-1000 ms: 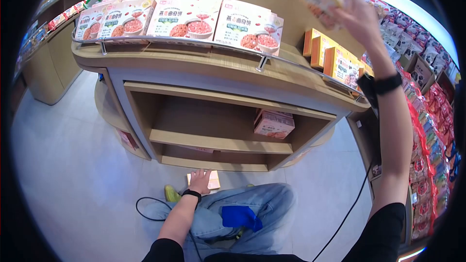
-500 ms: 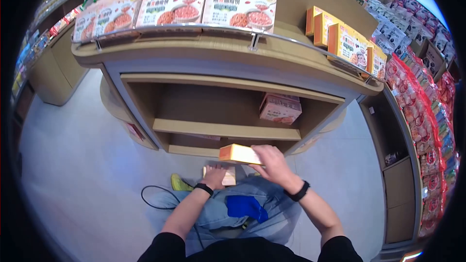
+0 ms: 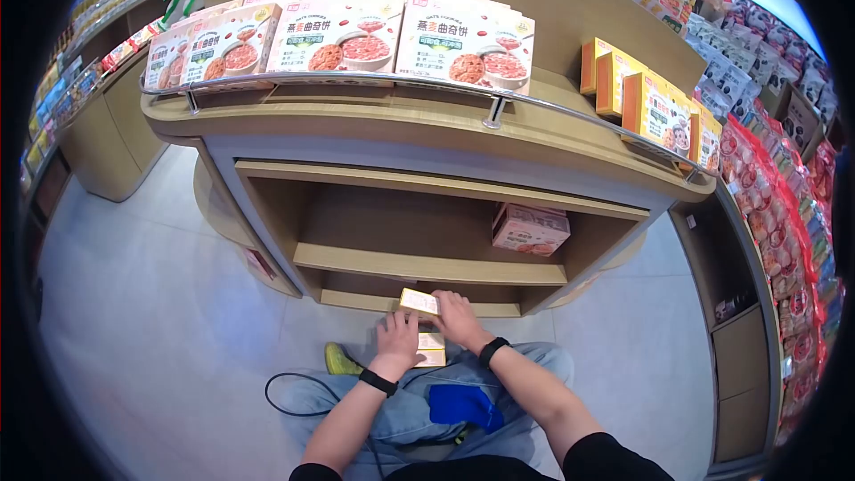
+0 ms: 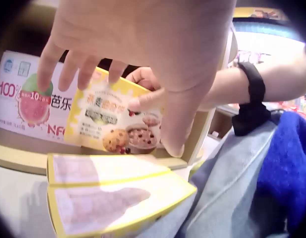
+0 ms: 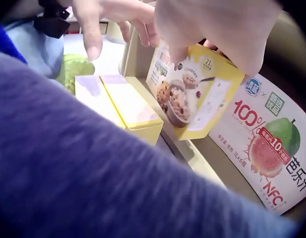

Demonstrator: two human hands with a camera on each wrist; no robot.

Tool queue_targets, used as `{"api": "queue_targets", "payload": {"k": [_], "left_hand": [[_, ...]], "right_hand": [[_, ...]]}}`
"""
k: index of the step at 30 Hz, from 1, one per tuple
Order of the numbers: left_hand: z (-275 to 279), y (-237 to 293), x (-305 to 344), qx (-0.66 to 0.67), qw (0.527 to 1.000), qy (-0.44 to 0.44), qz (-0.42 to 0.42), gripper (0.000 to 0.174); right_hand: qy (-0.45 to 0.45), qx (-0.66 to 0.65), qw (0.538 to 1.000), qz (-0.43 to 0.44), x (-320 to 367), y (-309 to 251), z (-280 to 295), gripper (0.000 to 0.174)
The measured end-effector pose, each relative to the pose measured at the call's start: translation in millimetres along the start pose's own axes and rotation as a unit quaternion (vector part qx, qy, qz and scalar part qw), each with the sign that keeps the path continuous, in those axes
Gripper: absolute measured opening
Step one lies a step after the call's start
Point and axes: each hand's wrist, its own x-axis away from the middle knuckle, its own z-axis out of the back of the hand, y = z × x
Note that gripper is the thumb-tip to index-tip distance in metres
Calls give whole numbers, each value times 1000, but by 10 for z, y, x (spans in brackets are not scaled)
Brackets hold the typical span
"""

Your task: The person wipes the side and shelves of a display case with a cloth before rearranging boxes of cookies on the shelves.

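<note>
My right hand [image 3: 459, 319] grips a yellow and white cookie box [image 4: 113, 119] by its upper part, low in front of the bottom shelf. In the right wrist view the printed front and one side of this box show, with the fingers over its top. My left hand [image 3: 396, 338] is close beside it, fingers spread and bent slightly downward; they overlap the box's top in the left wrist view. Below the hands two more yellow-edged boxes [image 4: 118, 198] lie side by side between my legs.
A white guava juice carton [image 5: 267, 144] stands behind the held box. Pink cookie boxes [image 3: 338, 31] and yellow boxes [image 3: 657, 111] line the top shelf behind a metal rail [image 3: 356, 78]. One pink pack [image 3: 532, 229] sits in the middle shelf. A blue cloth [image 3: 465, 405] lies on my lap.
My right hand has come down from above the top shelf to the low boxes, bringing the yellow cookie box. My left hand has lifted off the boxes below and moved toward the held one.
</note>
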Motion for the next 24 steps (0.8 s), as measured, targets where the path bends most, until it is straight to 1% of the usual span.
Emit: {"api": "queue_targets", "payload": {"k": [1,3,4,6,7,9,10,12,13,15,16,17,18,19,21,22,23,24], "left_hand": [[-19,33,8,3,1000,0,1,105],[-15,61,34,-12,1000,-20,14,121],[-23,20,34,-12,1000,-20,17,121],[-55,-29,43,-22,1000,-11,1,129],[-90,-46,28,-20,1000,-13,2,129],[-185,-83,-61,3,990,-136,33,135],[-237,-87,-86,19,987,-151,49,139],[-287,-121,-120,35,984,-169,51,139],[-303,-143,-140,49,980,-184,51,139],[-396,-160,-176,36,980,-189,55,138],[-463,-181,-185,57,980,-187,29,138],[-449,-231,-204,75,980,-183,4,138],[-417,-226,-189,65,982,-178,-10,135],[-472,-262,-179,59,982,-181,-4,135],[-537,-268,-197,127,980,-149,24,132],[-562,-274,-217,103,979,-165,53,139],[-605,-316,-211,104,979,-162,60,139],[-677,-403,-201,154,977,-128,70,142]], "right_hand": [[-2,2,1000,1,14,23,-55,49],[-40,1,999,-18,-6,4,-130,49],[-41,0,999,-14,-19,0,-159,49],[-107,-2,994,4,14,10,-186,49],[-110,-2,994,4,30,-1,-220,49],[-101,-11,994,49,43,8,-304,48],[-104,-11,993,50,60,24,-332,48],[-140,9,988,62,88,7,-401,47],[-140,5,988,65,98,1,-429,47],[-143,-11,989,38,127,32,-447,45],[-140,-15,989,40,152,58,-437,45],[-193,21,981,10,145,80,-412,49],[-248,55,967,-20,151,89,-407,54],[-246,47,968,-16,183,96,-403,54],[-287,31,956,-46,193,62,-246,70],[-320,47,944,-68,170,69,-242,82],[-321,48,944,-60,171,89,-299,82],[-280,43,955,-87,195,130,-411,85]]}}
